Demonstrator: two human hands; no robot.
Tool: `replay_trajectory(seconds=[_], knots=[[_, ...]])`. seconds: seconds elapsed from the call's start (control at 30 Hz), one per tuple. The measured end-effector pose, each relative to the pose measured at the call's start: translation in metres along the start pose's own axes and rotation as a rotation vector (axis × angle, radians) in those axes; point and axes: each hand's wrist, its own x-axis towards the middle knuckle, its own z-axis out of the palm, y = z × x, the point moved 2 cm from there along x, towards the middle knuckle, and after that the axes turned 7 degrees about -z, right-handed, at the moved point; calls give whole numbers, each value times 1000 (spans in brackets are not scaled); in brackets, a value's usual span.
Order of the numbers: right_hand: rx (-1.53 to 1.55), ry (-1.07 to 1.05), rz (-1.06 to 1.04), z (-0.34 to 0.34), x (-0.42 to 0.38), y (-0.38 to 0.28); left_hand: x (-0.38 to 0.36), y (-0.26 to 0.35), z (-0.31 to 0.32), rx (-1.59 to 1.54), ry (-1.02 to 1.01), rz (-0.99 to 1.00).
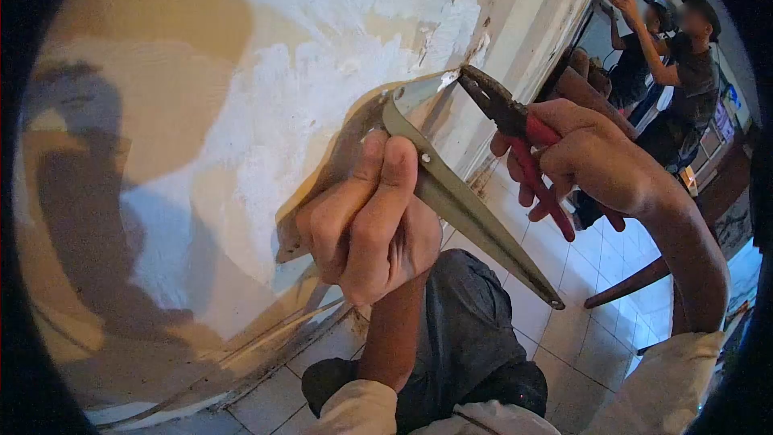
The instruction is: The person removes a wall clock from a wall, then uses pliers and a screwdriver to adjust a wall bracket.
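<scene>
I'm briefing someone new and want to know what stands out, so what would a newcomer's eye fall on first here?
Probably the long metal bracket, held in the left hand near the centre, by a wall patched with white. Next come the red-handled pliers in the right hand, right of centre, their tip at the bracket's upper end. Farther back, two people show at upper right.
</scene>
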Motion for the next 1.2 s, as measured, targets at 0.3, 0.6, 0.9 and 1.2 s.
replay_trajectory(seconds=[0.3,0.6,0.9,1.2], knots=[[62,-19,10,1,4,-4,7,-4,-4,-15,-117,14],[60,-8,-14,7,3,-7,4,-7,-2,-7,-10,-31],[150,2,23,1,4,-12,14,-3,8,-42,4,-21],[-27,119,-30,2,10,-2,14,-3,15,-30,11,17]])
